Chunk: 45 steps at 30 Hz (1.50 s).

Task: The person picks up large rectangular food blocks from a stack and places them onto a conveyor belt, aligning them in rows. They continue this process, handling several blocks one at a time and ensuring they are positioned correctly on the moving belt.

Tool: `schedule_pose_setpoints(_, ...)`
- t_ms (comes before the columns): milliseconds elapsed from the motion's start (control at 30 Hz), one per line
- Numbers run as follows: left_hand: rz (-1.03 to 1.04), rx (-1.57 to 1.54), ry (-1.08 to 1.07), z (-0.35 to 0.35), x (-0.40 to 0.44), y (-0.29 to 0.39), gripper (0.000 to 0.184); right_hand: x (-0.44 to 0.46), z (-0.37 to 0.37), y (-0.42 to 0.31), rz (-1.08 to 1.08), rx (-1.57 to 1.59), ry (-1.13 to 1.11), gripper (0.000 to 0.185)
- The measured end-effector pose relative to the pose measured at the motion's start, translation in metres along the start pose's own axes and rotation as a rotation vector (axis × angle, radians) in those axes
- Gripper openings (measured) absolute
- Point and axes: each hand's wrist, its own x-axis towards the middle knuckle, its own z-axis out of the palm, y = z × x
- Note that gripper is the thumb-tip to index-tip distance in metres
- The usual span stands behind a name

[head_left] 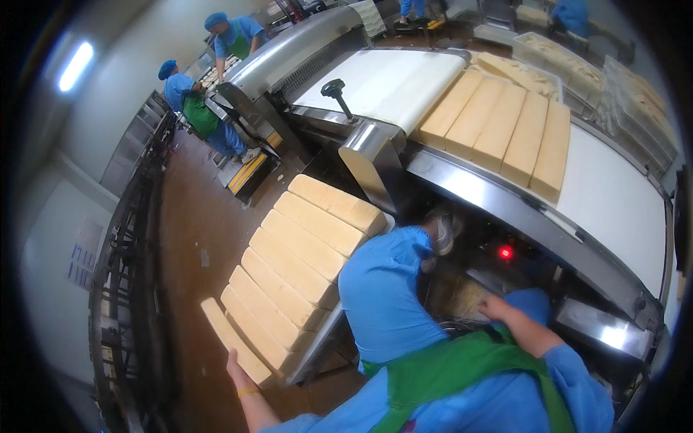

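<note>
pale block (232, 339) touching left hand (236, 368)

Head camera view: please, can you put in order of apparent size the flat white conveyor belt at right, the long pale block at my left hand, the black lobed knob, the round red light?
1. White belt at right
2. Pale block
3. Black knob
4. Red light

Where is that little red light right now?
In the head camera's view, the red light glows right of centre, in the dark space beneath the conveyor belt, higher in the picture than the right hand.
</note>
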Motion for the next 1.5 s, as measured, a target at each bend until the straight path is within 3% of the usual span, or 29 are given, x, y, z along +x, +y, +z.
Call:
schedule_pose_setpoints(100, 0.051, 0.002, -0.190, 0.054, -0.024, 0.014, 0.063, -0.029, -0.053, -0.074, -0.180, -0.002, 0.114, 0.035)
schedule_pose_setpoints(233, 0.136, -0.089, -0.447, 0.181, -0.080, 0.037, 0.075, -0.050, -0.104, -0.183, -0.727, 0.173, 0.356, 0.023)
schedule_pose_setpoints(267, 0.128, -0.136, -0.535, 0.207, -0.085, 0.033, 0.077, -0.063, -0.117, -0.212, -0.806, 0.199, 0.300, 0.024)
schedule_pose_setpoints(300, 0.119, -0.183, -0.626, 0.231, -0.089, 0.029, 0.078, -0.074, -0.125, -0.238, -0.898, 0.217, 0.267, 0.028)
schedule_pose_setpoints(333, 0.251, -0.165, -0.603, 0.253, -0.085, 0.016, 0.081, -0.093, -0.136, -0.264, -0.934, 0.248, 0.223, 0.035)
schedule_pose_setpoints(367, 0.206, -0.171, -0.703, 0.286, -0.111, 0.010, 0.080, -0.104, -0.143, -0.285, -0.969, 0.306, 0.101, 0.057)
schedule_pose_setpoints(433, 0.172, -0.196, -0.854, 0.336, -0.136, -0.013, 0.081, -0.125, -0.144, -0.315, -1.174, 0.552, 0.142, 0.087)
schedule_pose_setpoints(467, 0.200, -0.085, -1.083, 0.357, -0.142, -0.024, 0.086, -0.136, -0.150, -0.314, -1.185, 0.587, 0.212, 0.094)
schedule_pose_setpoints(500, 0.296, -0.064, -1.078, 0.379, -0.150, -0.037, 0.090, -0.147, -0.160, -0.313, -1.192, 0.622, 0.281, 0.101)
schedule_pose_setpoints(567, 0.399, -0.019, -1.287, 0.417, -0.174, -0.038, 0.094, -0.156, -0.170, -0.299, -1.217, 0.736, 0.446, 0.109)
schedule_pose_setpoints(667, 0.476, 0.110, -1.493, 0.446, -0.183, -0.037, 0.081, -0.172, -0.195, -0.236, -1.114, 0.910, 0.725, 0.106)
schedule_pose_setpoints(700, 0.509, 0.158, -1.504, 0.446, -0.174, -0.045, 0.065, -0.175, -0.210, -0.215, -1.053, 0.969, 0.877, 0.103)
schedule_pose_setpoints(800, 0.405, 0.397, -1.334, 0.418, -0.132, -0.061, 0.050, -0.194, -0.255, -0.163, -0.815, 0.932, 1.204, 0.093)
schedule_pose_setpoints(867, 0.365, 0.463, -1.151, 0.395, -0.105, -0.070, 0.041, -0.197, -0.281, -0.110, -0.679, 0.734, 1.389, 0.083)
schedule_pose_setpoints(933, 0.344, 0.570, -0.933, 0.366, -0.073, -0.072, 0.036, -0.203, -0.304, -0.066, -0.373, 0.577, 1.434, 0.072)
schedule_pose_setpoints(1033, 0.395, 0.721, -0.580, 0.307, -0.017, -0.080, 0.026, -0.206, -0.342, -0.029, 0.281, 0.065, 1.141, 0.069)
schedule_pose_setpoints(1067, 0.384, 0.753, -0.467, 0.290, -0.006, -0.079, 0.025, -0.194, -0.347, -0.005, 0.252, 0.096, 1.158, 0.069)
schedule_pose_setpoints(1133, 0.563, 0.938, -0.296, 0.243, 0.021, -0.081, 0.030, -0.161, -0.349, 0.033, 0.188, 0.150, 1.193, 0.069)
schedule_pose_setpoints(1200, 0.766, 1.537, -0.028, 0.212, 0.012, -0.066, 0.038, -0.145, -0.342, 0.019, 0.243, 0.025, 1.220, 0.068)
schedule_pose_setpoints(1267, 0.530, 1.725, 0.138, 0.220, -0.030, -0.046, 0.050, -0.132, -0.338, -0.008, 0.265, -0.026, 1.222, 0.067)
schedule_pose_setpoints(1367, 0.511, 1.659, 0.345, 0.187, -0.023, -0.056, 0.057, -0.110, -0.340, -0.048, 0.231, -0.002, 1.194, 0.064)
schedule_pose_setpoints(1433, 0.436, 1.693, 0.351, 0.190, -0.025, -0.055, 0.061, -0.089, -0.350, -0.065, 0.181, 0.008, 1.172, 0.063)
schedule_pose_setpoints(1500, 0.325, 1.700, 0.392, 0.199, -0.031, -0.045, 0.065, -0.085, -0.357, -0.087, 0.266, 0.050, 1.158, 0.062)
